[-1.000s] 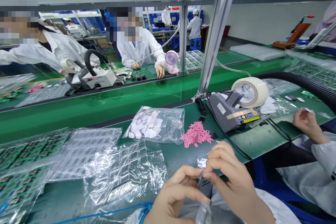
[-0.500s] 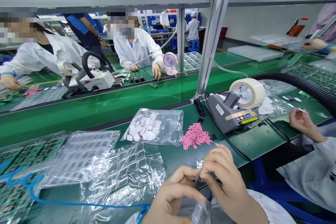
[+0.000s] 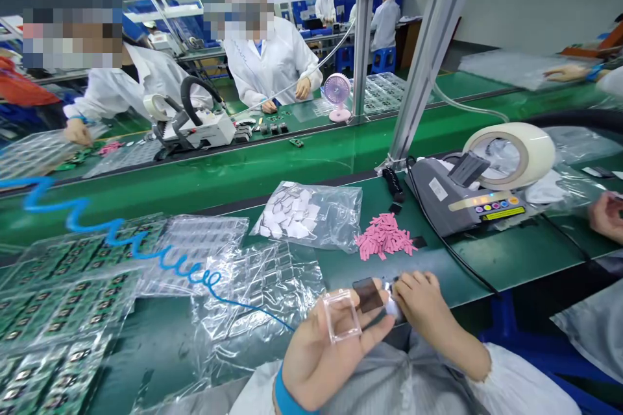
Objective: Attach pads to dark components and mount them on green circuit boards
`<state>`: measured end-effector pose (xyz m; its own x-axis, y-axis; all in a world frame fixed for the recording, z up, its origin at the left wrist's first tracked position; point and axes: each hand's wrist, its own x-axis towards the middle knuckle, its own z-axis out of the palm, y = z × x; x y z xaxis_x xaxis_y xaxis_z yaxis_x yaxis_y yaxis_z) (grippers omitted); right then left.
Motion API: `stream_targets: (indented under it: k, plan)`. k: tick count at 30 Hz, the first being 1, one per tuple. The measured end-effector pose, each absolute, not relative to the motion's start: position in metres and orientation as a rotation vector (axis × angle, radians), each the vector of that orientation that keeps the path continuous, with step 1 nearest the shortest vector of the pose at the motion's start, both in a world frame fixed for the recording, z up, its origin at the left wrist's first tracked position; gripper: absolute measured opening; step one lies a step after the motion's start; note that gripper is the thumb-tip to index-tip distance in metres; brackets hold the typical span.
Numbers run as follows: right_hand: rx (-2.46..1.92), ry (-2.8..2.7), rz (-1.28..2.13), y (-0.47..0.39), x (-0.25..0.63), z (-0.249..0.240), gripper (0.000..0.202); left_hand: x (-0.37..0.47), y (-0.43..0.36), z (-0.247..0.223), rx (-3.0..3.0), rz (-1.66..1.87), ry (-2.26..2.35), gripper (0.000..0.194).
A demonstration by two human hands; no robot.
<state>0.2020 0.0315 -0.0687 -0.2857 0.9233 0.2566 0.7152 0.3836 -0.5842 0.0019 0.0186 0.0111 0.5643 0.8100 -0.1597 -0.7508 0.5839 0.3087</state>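
Palm up, my left hand (image 3: 316, 353) carries a clear square plastic case (image 3: 342, 316) on its palm and fingers. A thin dark rectangular piece (image 3: 368, 295) lies at the fingertips of that hand. Beside it, my right hand (image 3: 422, 301) is closed, its fingers pressed together at a small shiny, whitish piece (image 3: 390, 306). What exactly sits between those right fingers is hidden. Just beyond both hands lies a pile of pink strips (image 3: 384, 237) on the green bench (image 3: 335, 270).
A bag of white pieces (image 3: 306, 214) lies left of the strips. A grey tape dispenser (image 3: 448, 198) with a large roll stands at right. Clear trays (image 3: 267, 272) and trays of circuit boards (image 3: 63, 318) cover the left. A co-worker's hand (image 3: 606, 217) is at far right.
My left hand has turned palm up, bringing the clear case into view on it. My right hand has moved slightly right, away from the left fingers. The view has shifted.
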Motion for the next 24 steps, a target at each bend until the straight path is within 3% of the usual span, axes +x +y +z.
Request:
stream_targets:
  k: [4, 9, 11, 14, 24]
  plan:
    - [-1.367, -2.015, 0.522, 0.036, 0.211, -0.051, 0.009, 0.006, 0.017, 0.014, 0.204, 0.889, 0.292, 0.030]
    - [-0.991, -2.206, 0.555, 0.036, 0.201, 0.028, 0.042, 0.011, 0.017, 0.012, 0.294, 0.855, 0.365, 0.031]
    - [-0.921, -2.338, 0.595, 0.039, 0.192, 0.044, 0.034, 0.013, 0.016, 0.010, 0.307, 0.858, 0.408, 0.034]
    - [-0.935, -2.398, 0.580, 0.046, 0.184, 0.049, 0.013, 0.014, 0.015, 0.009, 0.306, 0.880, 0.451, 0.035]
    - [-0.860, -2.433, 0.312, 0.048, 0.187, 0.039, 0.024, 0.011, 0.015, 0.016, 0.438, 0.941, 0.452, 0.032]
